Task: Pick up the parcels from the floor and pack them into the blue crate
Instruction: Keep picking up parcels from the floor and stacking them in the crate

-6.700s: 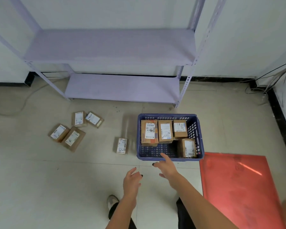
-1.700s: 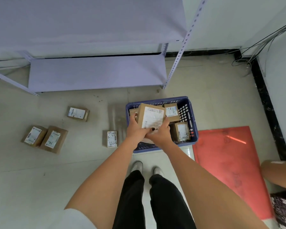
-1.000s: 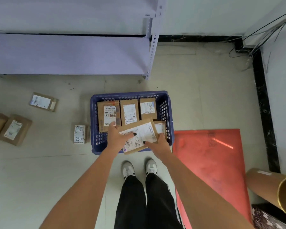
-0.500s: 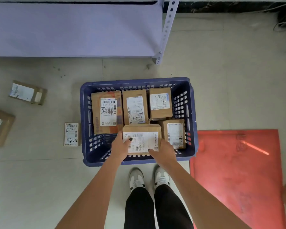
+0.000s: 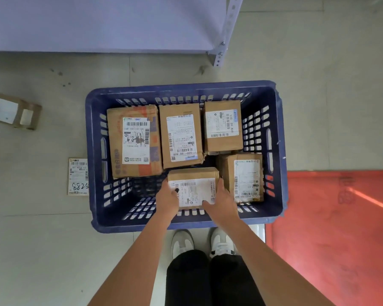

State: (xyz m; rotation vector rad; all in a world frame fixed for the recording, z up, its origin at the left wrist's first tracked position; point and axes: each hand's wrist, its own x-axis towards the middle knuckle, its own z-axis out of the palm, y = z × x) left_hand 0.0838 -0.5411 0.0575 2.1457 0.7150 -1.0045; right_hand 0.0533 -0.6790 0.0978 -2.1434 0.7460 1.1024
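The blue crate [image 5: 181, 223] stands on the floor right in front of my feet. Inside it lie several brown labelled parcels: a large one [image 5: 134, 141] at the left, two at the back and one at the right. A further parcel [image 5: 194, 183] sits low in the crate's near middle. My left hand [image 5: 167, 200] grips its left side and my right hand [image 5: 222, 203] grips its right side. Outside the crate, a small flat parcel [image 5: 78, 176] lies on the floor by the left wall and another parcel [image 5: 11, 110] lies farther left.
A lilac metal shelf [image 5: 106, 23] with an upright post [image 5: 227, 29] stands just beyond the crate. A red mat [image 5: 334, 235] covers the floor to the right. My shoes and dark trousers are below the crate's near edge.
Both hands have lowered the held parcel deeper into the crate's near middle, beside the right parcel. The view has come closer to the crate.
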